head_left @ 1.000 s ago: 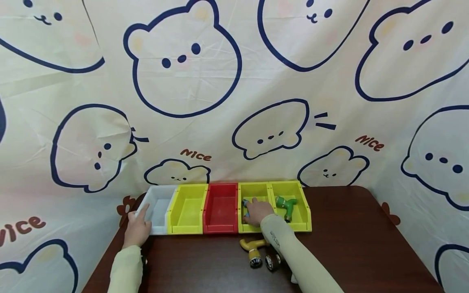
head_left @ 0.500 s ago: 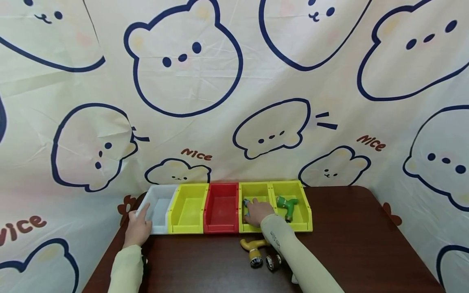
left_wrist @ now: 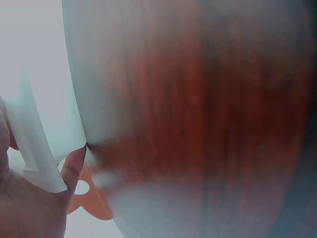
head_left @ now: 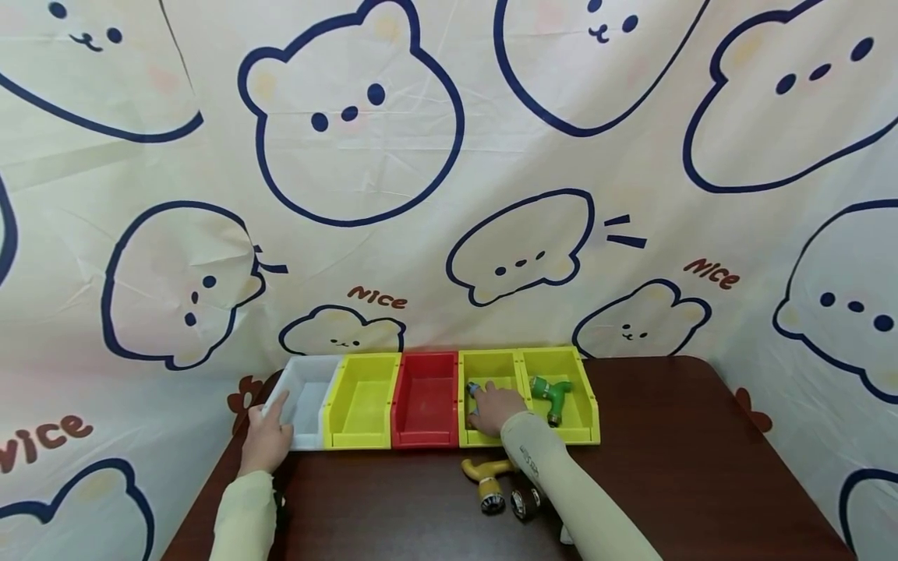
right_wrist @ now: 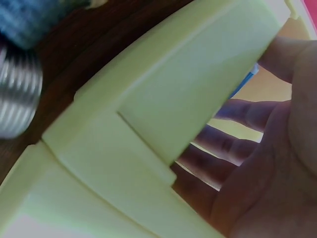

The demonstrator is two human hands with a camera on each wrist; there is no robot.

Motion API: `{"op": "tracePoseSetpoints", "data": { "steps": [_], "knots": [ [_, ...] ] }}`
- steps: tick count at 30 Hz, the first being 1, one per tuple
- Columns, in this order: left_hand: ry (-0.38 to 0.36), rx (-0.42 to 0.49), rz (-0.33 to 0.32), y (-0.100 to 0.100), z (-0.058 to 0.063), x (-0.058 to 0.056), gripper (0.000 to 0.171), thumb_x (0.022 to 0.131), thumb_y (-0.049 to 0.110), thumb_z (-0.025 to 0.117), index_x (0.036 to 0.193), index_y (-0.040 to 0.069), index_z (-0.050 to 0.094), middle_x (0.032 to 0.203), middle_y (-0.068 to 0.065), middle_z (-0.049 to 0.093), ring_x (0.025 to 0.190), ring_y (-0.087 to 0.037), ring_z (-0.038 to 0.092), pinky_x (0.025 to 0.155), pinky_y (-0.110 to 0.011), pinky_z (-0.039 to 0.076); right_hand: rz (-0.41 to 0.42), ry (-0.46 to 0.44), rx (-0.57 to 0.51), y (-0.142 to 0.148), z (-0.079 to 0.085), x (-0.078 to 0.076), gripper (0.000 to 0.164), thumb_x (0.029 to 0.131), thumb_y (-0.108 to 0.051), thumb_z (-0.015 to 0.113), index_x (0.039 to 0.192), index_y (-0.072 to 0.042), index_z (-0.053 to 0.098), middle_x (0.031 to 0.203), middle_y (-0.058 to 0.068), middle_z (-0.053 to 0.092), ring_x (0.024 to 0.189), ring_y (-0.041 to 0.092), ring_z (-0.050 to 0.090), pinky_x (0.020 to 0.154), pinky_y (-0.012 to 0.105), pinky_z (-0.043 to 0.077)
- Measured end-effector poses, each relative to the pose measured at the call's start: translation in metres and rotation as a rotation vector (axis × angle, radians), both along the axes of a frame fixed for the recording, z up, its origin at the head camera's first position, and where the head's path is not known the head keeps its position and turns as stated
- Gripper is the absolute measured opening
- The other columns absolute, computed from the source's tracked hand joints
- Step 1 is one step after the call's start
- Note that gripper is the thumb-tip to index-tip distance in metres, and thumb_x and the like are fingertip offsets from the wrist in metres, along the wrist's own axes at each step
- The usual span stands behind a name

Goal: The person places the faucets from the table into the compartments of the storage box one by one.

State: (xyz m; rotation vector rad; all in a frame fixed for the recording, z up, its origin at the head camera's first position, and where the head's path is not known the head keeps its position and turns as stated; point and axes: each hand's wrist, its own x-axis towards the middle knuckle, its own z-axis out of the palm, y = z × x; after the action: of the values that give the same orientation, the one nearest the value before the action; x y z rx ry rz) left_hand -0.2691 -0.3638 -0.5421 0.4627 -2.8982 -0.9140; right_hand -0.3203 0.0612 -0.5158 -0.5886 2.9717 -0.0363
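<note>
At the left end of the bin row, my left hand (head_left: 265, 440) grips the side wall of a white bin (head_left: 305, 401); the left wrist view shows the wall (left_wrist: 47, 114) between its digits. My right hand (head_left: 496, 407) reaches into a yellow bin (head_left: 491, 360), fingers around a blue thing (head_left: 472, 387). Most of the blue thing is hidden; a strip of it (right_wrist: 243, 83) shows between thumb and fingers in the right wrist view. In the rightmost yellow bin (head_left: 585, 413) lies a green hammer-shaped piece (head_left: 556, 396).
A yellow bin (head_left: 361, 397) and a red bin (head_left: 425, 401) stand between the hands. On the dark wooden table (head_left: 393, 506), a yellow hammer-shaped piece (head_left: 489, 483) and a dark round-ended piece (head_left: 525, 502) lie by the right forearm. A patterned cloth (head_left: 365, 257) hangs behind.
Both hands keep their places on the bins and the blue thing. The view shifts only slightly.
</note>
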Motion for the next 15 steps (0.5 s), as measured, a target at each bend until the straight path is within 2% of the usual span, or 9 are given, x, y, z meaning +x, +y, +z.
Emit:
{"op": "tracePoseSetpoints", "data": {
  "steps": [8,12,15],
  "knots": [
    [-0.002,-0.017,-0.007,-0.005,-0.003,0.0,0.069,0.098,0.005,0.041,0.164,0.008,0.02,0.148,-0.037,0.016,0.11,-0.053,0.048,0.093,-0.065,0.047,0.022,0.012,-0.05,0.0,0.0,0.002,0.053,0.098,-0.046,0.065,0.135,-0.008,0.065,0.115,0.014,0.069,0.088,0.027,0.068,0.072,0.043,0.058],
    [0.002,-0.015,-0.013,-0.005,-0.005,0.0,0.068,0.099,0.005,0.041,0.164,0.008,0.021,0.148,-0.037,0.016,0.11,-0.053,0.049,0.092,-0.065,0.047,0.042,0.006,-0.071,0.005,0.003,0.005,0.055,0.099,-0.045,0.065,0.14,-0.008,0.063,0.126,0.016,0.069,0.101,0.031,0.07,0.081,0.045,0.059],
    [0.004,-0.013,-0.017,-0.003,-0.003,-0.002,0.068,0.099,0.005,0.041,0.164,0.007,0.021,0.148,-0.037,0.016,0.111,-0.053,0.048,0.093,-0.064,0.046,0.068,0.0,-0.084,0.011,0.012,0.006,0.057,0.1,-0.045,0.063,0.145,-0.011,0.06,0.136,0.017,0.065,0.112,0.033,0.068,0.089,0.047,0.058]
  ]
}}
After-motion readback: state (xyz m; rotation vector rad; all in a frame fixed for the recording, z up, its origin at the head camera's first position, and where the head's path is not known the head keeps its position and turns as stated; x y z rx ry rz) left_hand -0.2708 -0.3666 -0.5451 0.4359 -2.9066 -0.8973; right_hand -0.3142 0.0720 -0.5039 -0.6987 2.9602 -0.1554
